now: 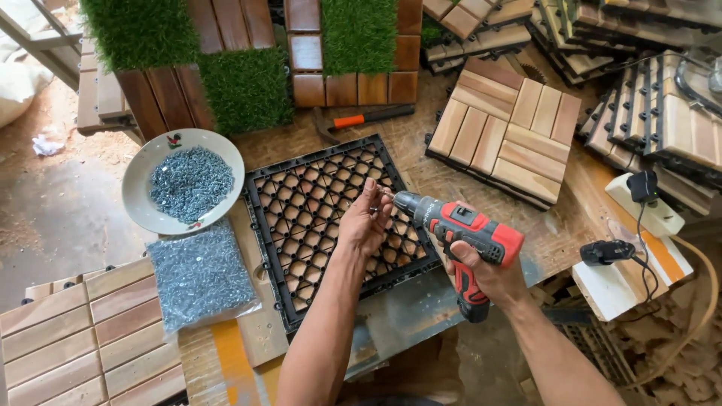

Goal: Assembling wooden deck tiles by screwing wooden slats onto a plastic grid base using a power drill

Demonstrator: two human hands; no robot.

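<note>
My right hand (481, 272) grips the red and grey cordless drill (459, 229), fingers wrapped shut around its handle. My left hand (363, 224) pinches 1 small screw at the drill's tip, above the black plastic grid tile (331, 225) lying on the desk (421, 162).
</note>
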